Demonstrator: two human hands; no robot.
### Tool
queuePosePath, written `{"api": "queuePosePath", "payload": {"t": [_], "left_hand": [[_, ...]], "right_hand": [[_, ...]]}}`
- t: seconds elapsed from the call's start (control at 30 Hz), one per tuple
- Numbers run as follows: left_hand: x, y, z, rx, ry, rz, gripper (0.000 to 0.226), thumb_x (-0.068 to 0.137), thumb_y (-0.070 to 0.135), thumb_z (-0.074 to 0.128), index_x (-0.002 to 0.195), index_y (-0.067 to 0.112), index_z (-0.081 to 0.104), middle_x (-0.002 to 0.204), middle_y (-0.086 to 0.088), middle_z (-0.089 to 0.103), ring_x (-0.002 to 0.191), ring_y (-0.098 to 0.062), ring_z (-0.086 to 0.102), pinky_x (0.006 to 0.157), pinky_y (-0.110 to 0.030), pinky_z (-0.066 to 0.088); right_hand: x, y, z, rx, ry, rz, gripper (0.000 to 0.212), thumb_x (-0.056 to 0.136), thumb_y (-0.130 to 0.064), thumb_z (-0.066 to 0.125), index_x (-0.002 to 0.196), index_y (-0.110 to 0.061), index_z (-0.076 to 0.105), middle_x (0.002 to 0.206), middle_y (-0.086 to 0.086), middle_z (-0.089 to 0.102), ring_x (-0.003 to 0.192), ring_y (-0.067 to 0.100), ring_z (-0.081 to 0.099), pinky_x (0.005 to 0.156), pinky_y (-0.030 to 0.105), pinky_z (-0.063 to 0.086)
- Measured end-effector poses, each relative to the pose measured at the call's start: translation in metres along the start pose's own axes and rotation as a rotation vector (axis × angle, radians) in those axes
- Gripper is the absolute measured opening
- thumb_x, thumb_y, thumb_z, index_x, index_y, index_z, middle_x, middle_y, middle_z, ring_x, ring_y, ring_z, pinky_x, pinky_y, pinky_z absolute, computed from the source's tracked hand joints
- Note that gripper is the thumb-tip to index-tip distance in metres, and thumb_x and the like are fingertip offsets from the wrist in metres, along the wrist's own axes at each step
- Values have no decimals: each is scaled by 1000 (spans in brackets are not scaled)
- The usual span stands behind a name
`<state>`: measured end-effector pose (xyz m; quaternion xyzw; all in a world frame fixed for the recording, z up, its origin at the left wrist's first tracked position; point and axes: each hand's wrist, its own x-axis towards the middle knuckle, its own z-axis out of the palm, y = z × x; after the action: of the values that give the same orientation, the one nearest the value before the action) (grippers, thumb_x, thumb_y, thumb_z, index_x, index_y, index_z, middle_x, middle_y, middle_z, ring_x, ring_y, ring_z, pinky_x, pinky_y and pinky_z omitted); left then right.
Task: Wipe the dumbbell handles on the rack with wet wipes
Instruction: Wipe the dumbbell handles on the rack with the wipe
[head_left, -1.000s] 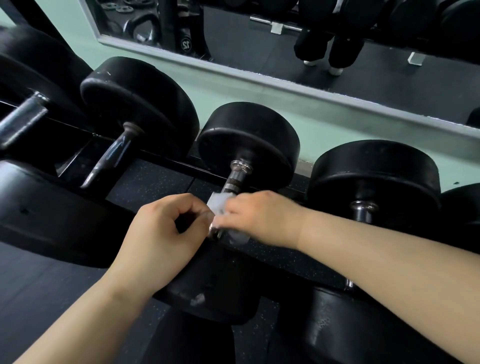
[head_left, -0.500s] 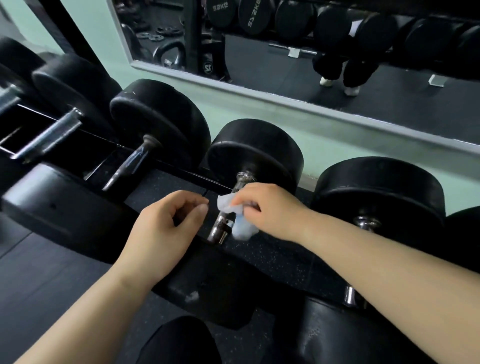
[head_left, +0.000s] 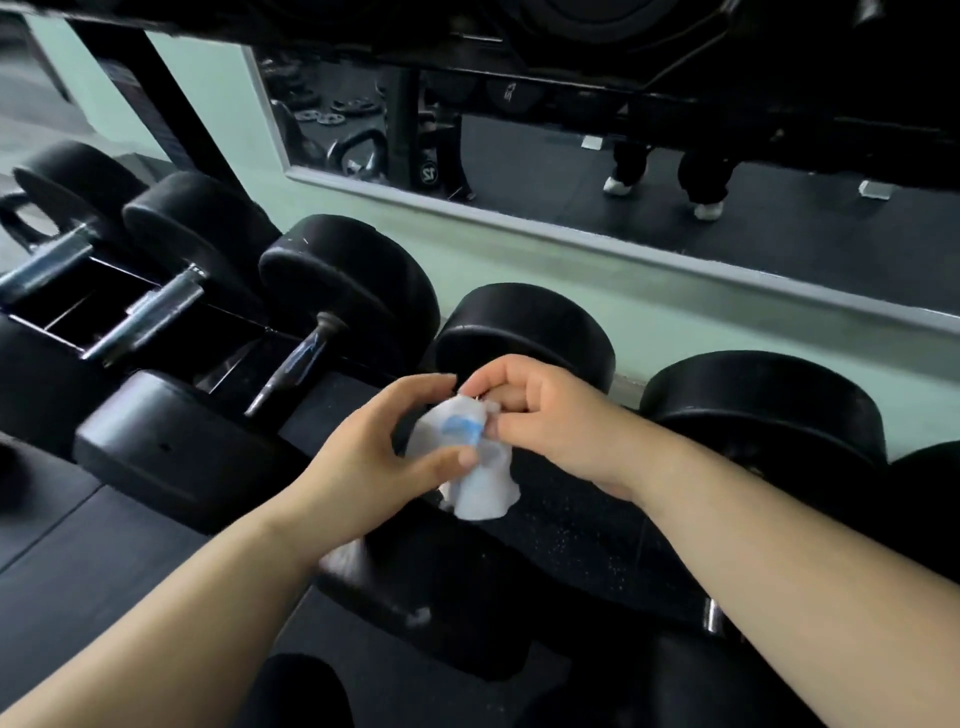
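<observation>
Two bare hands on one white wipe (head_left: 470, 483), just under frame centre on the 6 o'clock side. At the wipe's 9 o'clock, the left hand (head_left: 371, 462): fingers and thumb curled round the cloth, thumb tip pressed onto it. At its 2 o'clock, the right hand (head_left: 556, 423): fingertips (head_left: 506, 400) pinching the top edge. The wipe is bunched, has one blue patch, and its lower end hangs over the speckled rack shelf (head_left: 561, 525).

Six dumbbells countable in the row, running from 10 o'clock to 3 o'clock; the sixth is only a sliver at the right edge.

Three metal handles show bare, all toward 9–10 o'clock of the hands:
- first handle (head_left: 47, 270), farthest left
- second handle (head_left: 150, 317)
- third handle (head_left: 301, 358), nearest the left hand but apart from it

The fourth dumbbell (head_left: 524, 332) sits at 12 o'clock of the hands. Its handle is hidden behind the hands and wipe, so contact between wipe and handle cannot be told. The fifth dumbbell (head_left: 763, 410) is at 3 o'clock, with one short chrome stub (head_left: 711, 616) visible by the right forearm.

One mirror (head_left: 519, 171) is at 12 o'clock on the green wall. It reflects one kettlebell (head_left: 358, 153) and two dark trouser legs with two white shoes (head_left: 709, 210).
</observation>
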<state>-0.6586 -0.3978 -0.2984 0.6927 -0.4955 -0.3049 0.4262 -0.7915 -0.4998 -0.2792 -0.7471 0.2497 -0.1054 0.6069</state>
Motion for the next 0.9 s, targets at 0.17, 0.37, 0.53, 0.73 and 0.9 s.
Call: {"api": "queuePosePath", "payload": {"t": [0.17, 0.37, 0.53, 0.73, 0.9], "left_hand": [[27, -16, -29, 75, 88, -19, 16, 76, 18, 69, 67, 8, 61, 56, 3, 56, 47, -3, 47, 44, -9, 35], [51, -36, -43, 56, 120, 58, 16, 82, 17, 62, 78, 3, 55, 63, 2, 52, 56, -8, 47, 43, -10, 35], [83, -16, -39, 200, -196, 105, 13, 87, 16, 52, 76, 10, 54, 65, 1, 51, 58, -11, 46, 41, -12, 34], [110, -34, -24, 479, -580, -102, 29, 88, 17, 53, 60, 17, 44, 62, 3, 44, 59, -11, 43, 51, -15, 32], [102, -35, -10, 129, -713, -335, 17, 90, 26, 51, 81, 14, 58, 88, -6, 59, 79, -20, 56, 71, -27, 45]], "right_hand": [[17, 7, 27, -153, 280, 36, 18, 88, -14, 54, 99, -26, 48, 88, -15, 54, 84, 5, 54, 67, 6, 43], [0, 27, 58, -270, 590, 213, 28, 87, -6, 50, 88, -35, 48, 95, -12, 54, 79, -1, 52, 62, -1, 39], [-13, 43, 89, 43, 1003, 326, 28, 87, -2, 48, 76, -28, 50, 75, -2, 56, 61, 10, 49, 54, 15, 40], [-14, 28, 100, -55, 1162, 383, 24, 86, -8, 47, 73, -25, 57, 65, -3, 55, 57, 10, 46, 50, 13, 36], [-12, 22, 98, -94, 1126, 443, 19, 86, -9, 47, 77, -20, 60, 66, -8, 55, 62, 8, 48, 53, 12, 34]]}}
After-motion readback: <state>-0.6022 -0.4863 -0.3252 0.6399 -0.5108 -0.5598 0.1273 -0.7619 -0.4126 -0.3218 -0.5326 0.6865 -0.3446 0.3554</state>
